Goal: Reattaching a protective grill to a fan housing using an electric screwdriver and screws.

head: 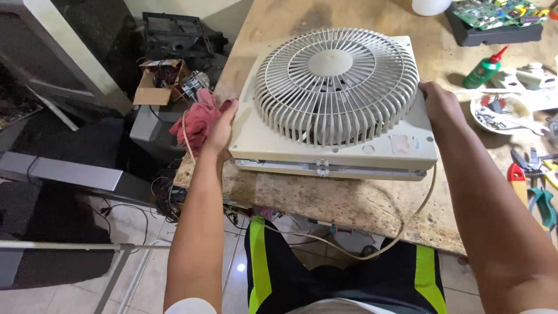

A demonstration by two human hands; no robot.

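A cream square box fan (pixel 334 99) with a round ribbed grille lies flat on a worn wooden workbench (pixel 325 200). My left hand (pixel 222 127) grips the fan's left edge and also holds a crumpled pink rag (pixel 195 125). My right hand (pixel 437 100) grips the fan's right edge. The fan's beige power cord (pixel 401 229) loops down from its front right corner over the bench edge toward my lap.
To the right on the bench lie a green glue bottle (pixel 483 68), a white plate of small parts (pixel 503 113), pliers (pixel 537 186) and a circuit board (pixel 500 11) on a black case. Left of the bench stand boxes, wires and dark equipment (pixel 174 43) on the tiled floor.
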